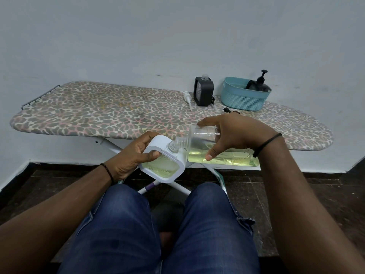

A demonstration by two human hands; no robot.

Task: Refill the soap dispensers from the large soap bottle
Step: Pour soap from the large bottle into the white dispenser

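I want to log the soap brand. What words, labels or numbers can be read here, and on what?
None can be read.
Large soap bottle: clear, no label showing.
White dispenser: blank.
Black dispenser: no print visible.
Teal basket: no lettering.

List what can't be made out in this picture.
- Head view, large soap bottle: the right hand hides its middle.
- Whether soap is flowing into the white dispenser: the necks are too small to tell.
- Black pump bottle: the blue basket hides its lower part.
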